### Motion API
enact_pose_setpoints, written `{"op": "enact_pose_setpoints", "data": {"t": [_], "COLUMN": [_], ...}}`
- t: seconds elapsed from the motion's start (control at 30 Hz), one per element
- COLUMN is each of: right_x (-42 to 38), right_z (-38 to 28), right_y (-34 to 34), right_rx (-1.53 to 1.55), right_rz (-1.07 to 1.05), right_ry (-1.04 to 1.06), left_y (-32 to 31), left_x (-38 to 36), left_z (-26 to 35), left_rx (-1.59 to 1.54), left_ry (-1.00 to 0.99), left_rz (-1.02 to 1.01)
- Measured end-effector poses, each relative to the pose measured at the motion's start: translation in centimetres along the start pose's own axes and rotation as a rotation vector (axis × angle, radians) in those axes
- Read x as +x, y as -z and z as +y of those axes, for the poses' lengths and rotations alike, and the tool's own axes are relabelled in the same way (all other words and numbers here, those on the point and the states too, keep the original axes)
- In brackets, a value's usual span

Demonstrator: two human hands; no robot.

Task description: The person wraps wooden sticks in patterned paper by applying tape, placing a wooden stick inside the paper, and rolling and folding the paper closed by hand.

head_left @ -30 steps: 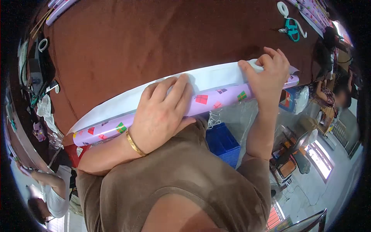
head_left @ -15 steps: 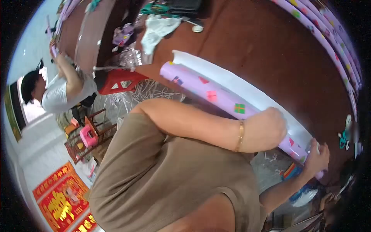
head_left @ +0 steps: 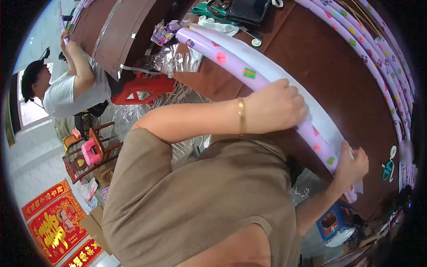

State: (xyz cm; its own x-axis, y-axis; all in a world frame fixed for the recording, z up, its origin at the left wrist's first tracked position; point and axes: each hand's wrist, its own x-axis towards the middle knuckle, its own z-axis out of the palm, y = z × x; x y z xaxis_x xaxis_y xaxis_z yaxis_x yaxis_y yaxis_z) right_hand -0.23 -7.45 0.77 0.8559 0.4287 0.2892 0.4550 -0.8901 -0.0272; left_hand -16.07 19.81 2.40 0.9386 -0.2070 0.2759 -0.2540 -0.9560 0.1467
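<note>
A long roll of lilac wrapping paper (head_left: 235, 60) with colourful gift-box prints lies slanted along the near edge of the brown table, with a loose white-backed flap (head_left: 267, 62) along its far side. My left hand (head_left: 278, 107), a gold bracelet on its wrist, is closed around the middle of the roll. Nearer the roll's right end, my right hand (head_left: 351, 164) grips the paper, with the thumb on top and the fingers over the flap. Both palms are hidden.
Several finished-looking lilac rolls (head_left: 378, 66) lie at the right. Small scissors with teal handles (head_left: 388, 169) sit beside them. At the back are a black case (head_left: 249, 10) and crumpled clear plastic (head_left: 173, 62). A red stool (head_left: 147, 89) and a co-worker (head_left: 73, 86) are at left.
My left hand and the roll have shifted up and left in view, and more of the roll shows between my hands. My right hand has moved slightly up-left. The view has shifted too.
</note>
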Motion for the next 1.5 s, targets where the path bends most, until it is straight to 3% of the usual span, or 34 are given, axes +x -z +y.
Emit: {"op": "enact_pose_setpoints", "data": {"t": [0.13,0.2,0.27,0.47,0.8,1.03,1.5], "right_x": [-0.2,-0.4,-0.4,-0.9,-1.4,-1.7,-0.6], "right_z": [-0.8,-1.7,-2.0,-3.1,0.8,7.0,6.7], "right_y": [-0.9,-0.6,-0.4,-0.5,1.4,4.0,1.1], "right_rx": [0.166,0.066,0.048,-0.004,0.174,0.039,-0.017], "right_rz": [0.050,0.158,0.070,0.104,-0.014,-0.072,-0.112], "right_ry": [0.097,0.128,0.062,-0.060,-0.014,-0.120,-0.197], "left_y": [0.1,0.3,1.2,-1.2,-4.5,-4.0,-3.6], "left_x": [-1.3,-1.3,-0.1,5.2,7.3,7.7,8.1], "left_z": [-0.8,-0.4,0.4,5.4,7.1,7.3,7.2], "left_rx": [-0.043,-0.050,-0.212,-0.399,-0.366,-0.374,-0.373], "left_ry": [0.032,0.098,0.139,-0.003,0.052,0.074,0.096], "left_rz": [-0.096,-0.179,-0.192,-0.126,-0.081,-0.217,-0.267]}}
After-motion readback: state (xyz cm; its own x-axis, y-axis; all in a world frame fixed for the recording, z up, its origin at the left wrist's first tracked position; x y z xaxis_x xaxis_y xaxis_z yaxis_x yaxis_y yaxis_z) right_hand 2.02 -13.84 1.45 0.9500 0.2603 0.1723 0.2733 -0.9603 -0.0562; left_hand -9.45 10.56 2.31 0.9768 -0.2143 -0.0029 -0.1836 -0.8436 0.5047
